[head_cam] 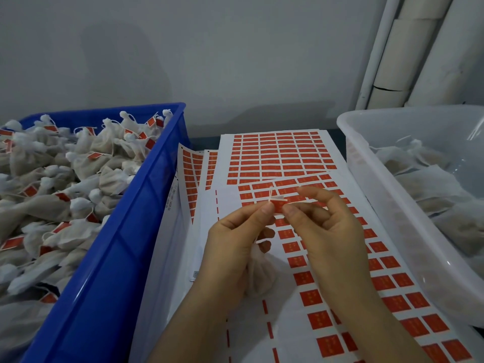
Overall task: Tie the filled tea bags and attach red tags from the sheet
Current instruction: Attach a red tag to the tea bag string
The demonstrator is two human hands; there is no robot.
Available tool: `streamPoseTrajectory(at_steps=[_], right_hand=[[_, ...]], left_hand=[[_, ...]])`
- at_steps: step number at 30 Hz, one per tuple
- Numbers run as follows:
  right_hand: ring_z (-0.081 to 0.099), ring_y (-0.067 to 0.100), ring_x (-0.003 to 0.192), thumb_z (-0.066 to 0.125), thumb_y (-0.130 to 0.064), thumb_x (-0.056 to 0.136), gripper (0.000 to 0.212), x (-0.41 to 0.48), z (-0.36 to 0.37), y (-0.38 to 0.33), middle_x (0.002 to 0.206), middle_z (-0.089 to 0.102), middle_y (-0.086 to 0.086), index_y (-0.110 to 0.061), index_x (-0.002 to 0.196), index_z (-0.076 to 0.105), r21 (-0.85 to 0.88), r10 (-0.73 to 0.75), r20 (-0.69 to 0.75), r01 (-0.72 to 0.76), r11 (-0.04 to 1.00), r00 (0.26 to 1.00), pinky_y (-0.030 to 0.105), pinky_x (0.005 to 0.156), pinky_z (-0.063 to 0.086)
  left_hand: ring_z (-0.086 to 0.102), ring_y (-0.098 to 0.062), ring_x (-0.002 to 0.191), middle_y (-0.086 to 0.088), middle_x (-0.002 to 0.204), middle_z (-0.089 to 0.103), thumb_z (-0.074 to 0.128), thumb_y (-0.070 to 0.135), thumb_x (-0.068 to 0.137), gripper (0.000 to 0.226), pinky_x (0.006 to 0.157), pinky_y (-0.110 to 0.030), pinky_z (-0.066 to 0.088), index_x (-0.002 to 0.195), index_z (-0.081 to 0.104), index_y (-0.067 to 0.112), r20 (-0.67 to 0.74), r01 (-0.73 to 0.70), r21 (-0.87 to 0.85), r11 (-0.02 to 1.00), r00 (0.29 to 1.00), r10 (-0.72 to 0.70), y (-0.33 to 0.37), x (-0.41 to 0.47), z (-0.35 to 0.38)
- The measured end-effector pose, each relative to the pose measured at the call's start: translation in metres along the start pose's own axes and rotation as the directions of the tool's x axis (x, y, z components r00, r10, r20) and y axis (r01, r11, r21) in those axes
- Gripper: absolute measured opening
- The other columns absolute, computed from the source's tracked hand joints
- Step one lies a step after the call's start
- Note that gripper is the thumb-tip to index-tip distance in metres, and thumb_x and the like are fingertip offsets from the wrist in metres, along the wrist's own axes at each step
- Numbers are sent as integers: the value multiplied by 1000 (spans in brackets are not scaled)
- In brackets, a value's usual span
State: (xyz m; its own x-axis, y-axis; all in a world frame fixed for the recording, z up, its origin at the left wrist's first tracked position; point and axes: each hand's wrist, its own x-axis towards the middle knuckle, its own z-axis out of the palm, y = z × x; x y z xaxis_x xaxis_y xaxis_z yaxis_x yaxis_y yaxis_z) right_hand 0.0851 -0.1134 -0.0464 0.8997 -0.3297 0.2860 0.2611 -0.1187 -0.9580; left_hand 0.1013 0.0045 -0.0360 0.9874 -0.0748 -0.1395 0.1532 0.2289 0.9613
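Two hands meet over the white sheet of red rectangular tags [301, 260]: your left hand [235, 247] and your right hand [330, 231] both pinch one small red paper tag [279, 206], folding it around the thin white string [271, 195] so the adhesive can trap it. The filled white mesh tea bag [262, 273] hangs under your left palm (kept clear of the sticky face). Tagged bags fill the blue plastic crate [136, 231] at your left; untagged ones wait in the clear plastic tub [372, 179], within easy reach.
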Motion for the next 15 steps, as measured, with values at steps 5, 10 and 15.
streamPoseTrajectory(at_steps=[5, 10, 15], right_hand=[[60, -16, 71, 63, -47, 59, 32, 0, 0, 2, 70, 60, -40, -32, 85, 52, -10, 24, -36, -24, 1000, 999, 0, 49, 39], [60, -16, 70, 71, -33, 71, 23, 2, -1, 7, 68, 60, -39, -28, 82, 52, -24, 30, -47, -31, 999, 998, -1, 49, 39], [58, -19, 69, 69, -36, 68, 24, 2, -1, 7, 67, 58, -41, -28, 81, 50, -23, 39, -58, -40, 999, 998, -2, 49, 38]], left_hand=[[67, -12, 75, 12, 79, 72, 67, 49, 53, 23, 59, -19, 51, 72, 75, 40, -23, 4, -2, 1000, 1000, -4, -2, 2, 0], [65, -14, 77, 11, 78, 72, 67, 48, 55, 20, 61, -21, 51, 72, 75, 41, -21, -1, -6, 1000, 1000, 1, -3, 2, 0], [67, -14, 78, 12, 80, 72, 66, 49, 56, 19, 62, -21, 52, 72, 74, 43, -23, -5, 4, 1000, 1000, 5, -3, 2, 0]])
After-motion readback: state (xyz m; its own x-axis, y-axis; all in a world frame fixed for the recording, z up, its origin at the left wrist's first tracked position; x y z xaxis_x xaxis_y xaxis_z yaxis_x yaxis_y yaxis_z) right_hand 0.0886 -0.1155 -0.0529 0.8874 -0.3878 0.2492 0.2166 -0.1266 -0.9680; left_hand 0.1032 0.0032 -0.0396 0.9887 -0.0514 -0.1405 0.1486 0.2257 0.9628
